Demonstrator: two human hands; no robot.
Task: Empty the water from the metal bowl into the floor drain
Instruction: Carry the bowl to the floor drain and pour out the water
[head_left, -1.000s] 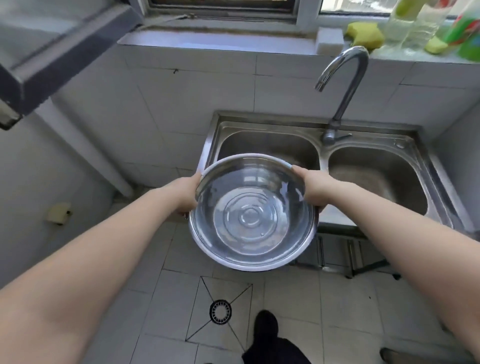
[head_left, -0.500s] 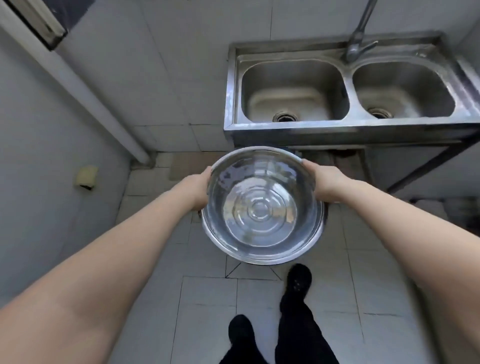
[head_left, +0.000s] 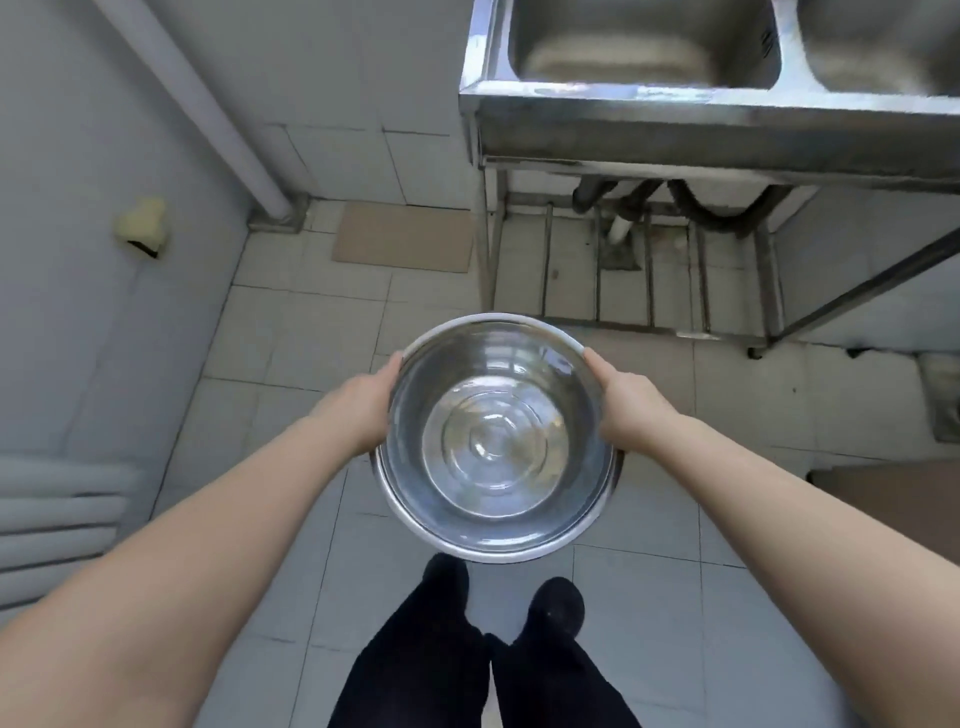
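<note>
The step in hand looks like the carry: the metal bowl (head_left: 497, 439) is held level in the centre of the frame, above the tiled floor (head_left: 291, 364) and just ahead of the person's dark shoes (head_left: 553, 605) at the bottom centre. The left hand (head_left: 363, 410) grips the rim at the bowl's left side and the right hand (head_left: 626, 408) grips it at the right, both closed around the edge, with fingers mostly tucked under and out of sight. Ripples and bright reflections over the ringed bottom suggest water still inside, so no pouring has begun, by my reading.

The next move calls for finding the floor drain and bringing the bowl's lip over it, then tipping slowly away from the feet so the water lands on the grate rather than splashing across the tiles. A steady two-handed grip matters, since a sloshing bowl shifts its weight as it tilts.

The drain itself is not visible; it may lie under the bowl, but that cannot be told. How deep the water stands is hard to judge through the glare. The steel sink (head_left: 644, 52) is cut off at the upper right edge, and the pipes (head_left: 691, 202) beneath it are blurred. A yellowish lump (head_left: 141, 223) on the wall at the upper left is too indistinct to name.
</note>
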